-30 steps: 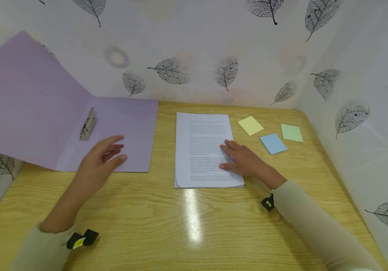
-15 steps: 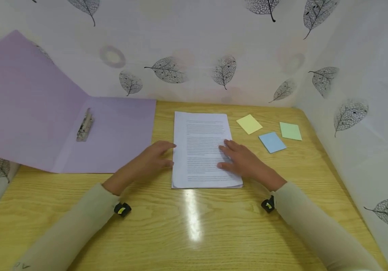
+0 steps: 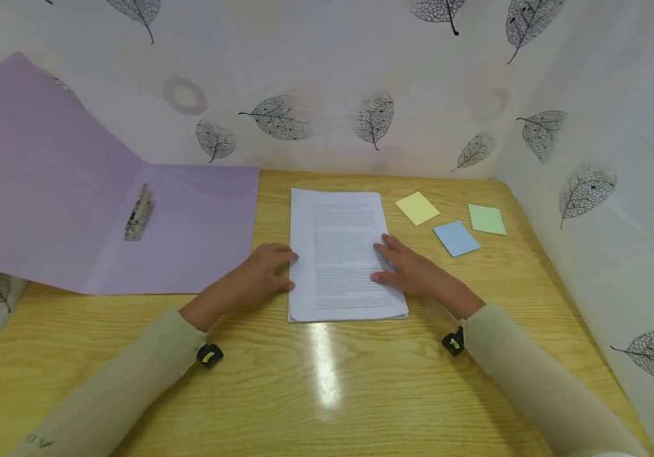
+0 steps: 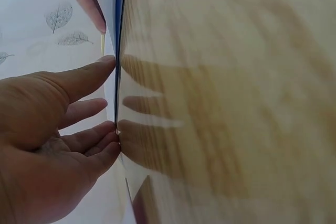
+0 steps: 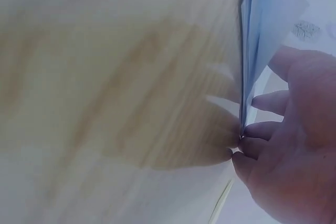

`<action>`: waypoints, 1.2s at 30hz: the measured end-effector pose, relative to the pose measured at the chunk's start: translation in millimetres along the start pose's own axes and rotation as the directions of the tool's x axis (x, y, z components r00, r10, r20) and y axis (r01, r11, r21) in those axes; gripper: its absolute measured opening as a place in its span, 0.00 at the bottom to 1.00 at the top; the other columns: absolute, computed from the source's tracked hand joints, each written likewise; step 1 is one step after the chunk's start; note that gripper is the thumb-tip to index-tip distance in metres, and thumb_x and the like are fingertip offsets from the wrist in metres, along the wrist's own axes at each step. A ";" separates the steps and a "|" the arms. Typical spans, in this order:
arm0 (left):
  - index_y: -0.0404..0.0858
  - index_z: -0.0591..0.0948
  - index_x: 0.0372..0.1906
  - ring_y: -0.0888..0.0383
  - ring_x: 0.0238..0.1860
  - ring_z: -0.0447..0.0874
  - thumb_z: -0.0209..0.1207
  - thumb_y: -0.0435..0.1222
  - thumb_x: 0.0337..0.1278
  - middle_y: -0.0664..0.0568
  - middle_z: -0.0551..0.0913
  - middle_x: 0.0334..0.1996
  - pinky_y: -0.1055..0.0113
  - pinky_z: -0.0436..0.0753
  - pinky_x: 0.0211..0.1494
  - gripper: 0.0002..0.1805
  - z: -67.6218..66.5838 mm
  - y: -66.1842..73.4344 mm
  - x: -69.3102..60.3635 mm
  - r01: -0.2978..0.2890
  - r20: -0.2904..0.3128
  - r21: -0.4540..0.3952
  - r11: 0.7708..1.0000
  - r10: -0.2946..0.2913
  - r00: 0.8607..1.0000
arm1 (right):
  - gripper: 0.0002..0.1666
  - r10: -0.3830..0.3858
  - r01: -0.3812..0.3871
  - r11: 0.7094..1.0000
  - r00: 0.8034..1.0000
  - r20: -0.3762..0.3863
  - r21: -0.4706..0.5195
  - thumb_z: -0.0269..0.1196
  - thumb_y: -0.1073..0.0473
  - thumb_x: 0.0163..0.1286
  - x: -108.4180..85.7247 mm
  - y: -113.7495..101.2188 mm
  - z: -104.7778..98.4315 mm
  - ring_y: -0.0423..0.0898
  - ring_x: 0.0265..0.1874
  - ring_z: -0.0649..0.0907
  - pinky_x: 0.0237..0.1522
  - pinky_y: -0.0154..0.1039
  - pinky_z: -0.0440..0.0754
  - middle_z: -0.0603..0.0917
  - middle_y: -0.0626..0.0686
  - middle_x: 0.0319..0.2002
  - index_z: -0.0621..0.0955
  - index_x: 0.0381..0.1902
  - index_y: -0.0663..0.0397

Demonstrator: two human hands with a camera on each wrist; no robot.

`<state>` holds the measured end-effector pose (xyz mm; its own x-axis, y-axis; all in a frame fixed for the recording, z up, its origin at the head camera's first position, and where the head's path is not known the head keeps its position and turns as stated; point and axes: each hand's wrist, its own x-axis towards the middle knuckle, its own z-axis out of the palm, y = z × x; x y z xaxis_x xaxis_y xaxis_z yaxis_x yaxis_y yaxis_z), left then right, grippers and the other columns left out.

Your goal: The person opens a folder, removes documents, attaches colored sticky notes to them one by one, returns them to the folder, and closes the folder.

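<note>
A stack of printed paper sheets [image 3: 338,216] lies flat on the wooden table, its edges slightly uneven at the bottom. My left hand [image 3: 261,273] touches the stack's left edge with its fingertips and thumb, fingers relaxed and spread. On the opposite side, my right hand [image 3: 409,270] rests with fingertips and thumb on the right margin. Seen from the left wrist, the paper stack [image 4: 118,19] is edge-on, with the left thumb and fingertips against it. The right wrist view shows fingertips of the right hand [image 5: 299,119] at the stack's edge [image 5: 257,35], its sheets slightly fanned.
To the left lies an opened purple folder [image 3: 207,216] with a metal clip [image 3: 140,214], its cover leaning up against the patterned cloth [image 3: 315,63]. Yellow [image 3: 417,208], blue [image 3: 456,238] and green [image 3: 487,219] sticky notes sit right of the stack on the table [image 3: 327,412].
My left hand has moved right from over the folder to the stack's left edge. The right hand has stayed on the right margin; the stack has hardly moved.
</note>
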<state>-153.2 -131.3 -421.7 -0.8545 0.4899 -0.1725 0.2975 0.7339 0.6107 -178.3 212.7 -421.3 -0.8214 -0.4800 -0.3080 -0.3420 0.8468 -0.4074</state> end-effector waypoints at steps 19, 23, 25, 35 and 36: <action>0.28 0.68 0.72 0.37 0.76 0.55 0.69 0.42 0.61 0.36 0.60 0.76 0.43 0.61 0.77 0.39 2.3 -5.4 -8.7 -0.006 0.005 0.018 1.000 0.006 1.000 | 0.38 0.079 -0.056 0.992 0.977 -0.200 0.116 0.55 0.44 0.78 21.9 26.3 -28.0 0.62 0.77 0.60 0.76 0.61 0.57 0.62 0.62 0.77 0.62 0.77 0.59; 0.29 0.68 0.72 0.37 0.76 0.54 0.68 0.43 0.62 0.37 0.60 0.77 0.43 0.61 0.77 0.39 2.4 -5.4 -8.3 -0.010 0.004 0.004 1.000 0.010 1.000 | 0.40 0.187 -0.156 0.980 0.939 -0.290 0.127 0.54 0.43 0.78 36.5 55.5 -45.9 0.64 0.76 0.59 0.75 0.63 0.58 0.60 0.64 0.77 0.61 0.77 0.61; 0.29 0.68 0.72 0.38 0.76 0.54 0.68 0.43 0.62 0.37 0.59 0.77 0.44 0.61 0.77 0.39 2.3 -5.4 -8.1 -0.012 0.004 0.003 1.000 0.012 1.000 | 0.42 0.237 -0.205 0.970 0.924 -0.301 0.134 0.55 0.42 0.78 42.4 67.4 -53.5 0.65 0.76 0.58 0.75 0.63 0.57 0.59 0.65 0.77 0.59 0.78 0.63; 0.28 0.68 0.72 0.37 0.77 0.54 0.68 0.42 0.62 0.37 0.60 0.76 0.44 0.62 0.77 0.39 1.4 -2.3 -8.1 -0.014 0.006 0.007 1.000 0.014 1.000 | 0.48 0.311 -0.312 0.950 0.923 -0.225 0.033 0.58 0.41 0.75 57.0 89.6 -63.0 0.69 0.69 0.67 0.70 0.64 0.65 0.64 0.72 0.72 0.56 0.77 0.70; 0.28 0.68 0.72 0.37 0.77 0.54 0.68 0.42 0.62 0.36 0.60 0.76 0.44 0.62 0.77 0.39 1.1 -1.8 -8.1 -0.012 0.006 0.006 1.000 0.012 1.000 | 0.48 0.309 -0.313 0.950 0.924 -0.225 0.019 0.58 0.41 0.75 57.2 89.8 -62.5 0.69 0.68 0.68 0.69 0.64 0.66 0.65 0.72 0.71 0.57 0.76 0.70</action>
<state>-146.3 -136.1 -422.3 -0.8482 0.5019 -0.1695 0.3106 0.7304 0.6083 -284.5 275.7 -421.8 -0.9675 -0.1299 -0.2168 -0.0587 0.9499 -0.3069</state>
